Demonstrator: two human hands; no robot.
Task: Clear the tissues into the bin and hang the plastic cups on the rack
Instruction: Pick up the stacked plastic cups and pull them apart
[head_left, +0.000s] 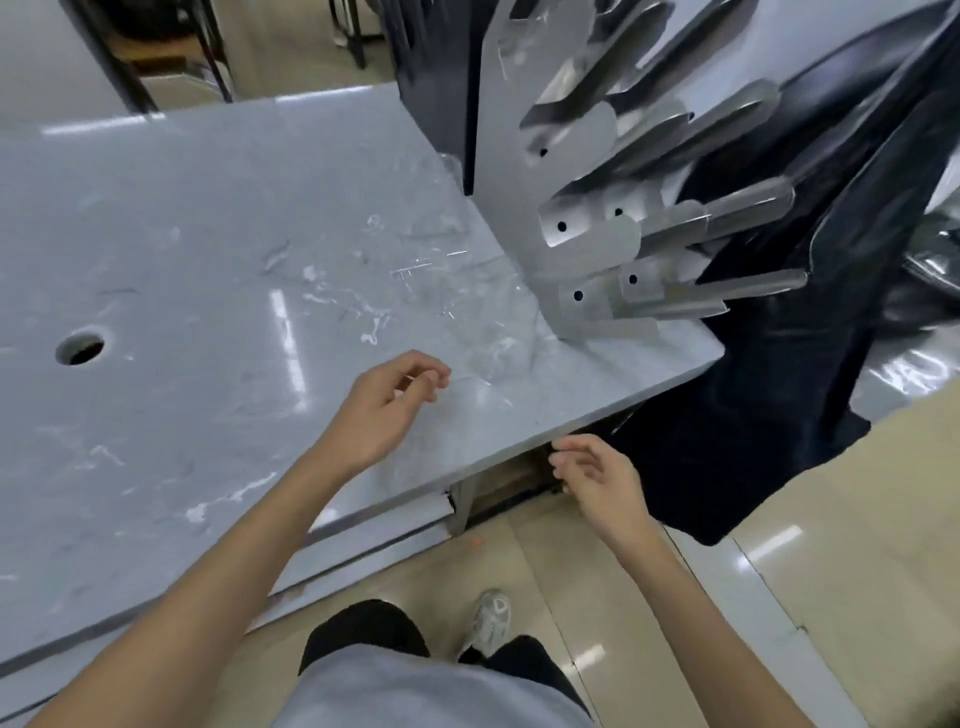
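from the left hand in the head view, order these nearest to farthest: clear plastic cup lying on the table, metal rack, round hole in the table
1. clear plastic cup, just right of the left hand
2. metal rack, farther right, at the table's corner
3. round hole, far left

A grey marbled table (208, 249) with a round hole (80, 348) stands on glossy beige floor tiles (857, 545).

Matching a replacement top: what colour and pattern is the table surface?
Pale grey table with faint white marble-like veining, shown in the head view.
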